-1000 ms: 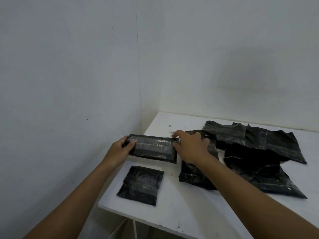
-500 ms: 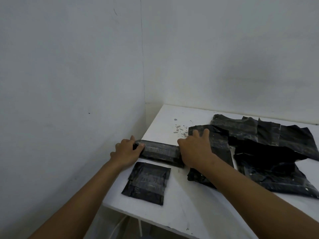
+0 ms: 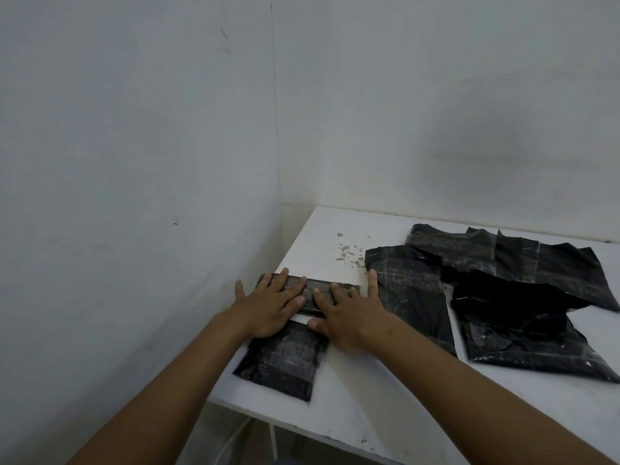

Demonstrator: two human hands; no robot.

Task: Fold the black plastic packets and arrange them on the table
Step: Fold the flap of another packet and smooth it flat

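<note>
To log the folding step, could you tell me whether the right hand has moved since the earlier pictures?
Yes. The right hand has moved left and nearer, toward the folded packet at the table's edge, and now presses flat on the narrow packet.

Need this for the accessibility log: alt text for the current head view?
The left hand and right hand press flat on a folded black packet at the left end of a white table. A second folded packet lies nearer the front edge; unfolded black packets are heaped to the right.
</note>
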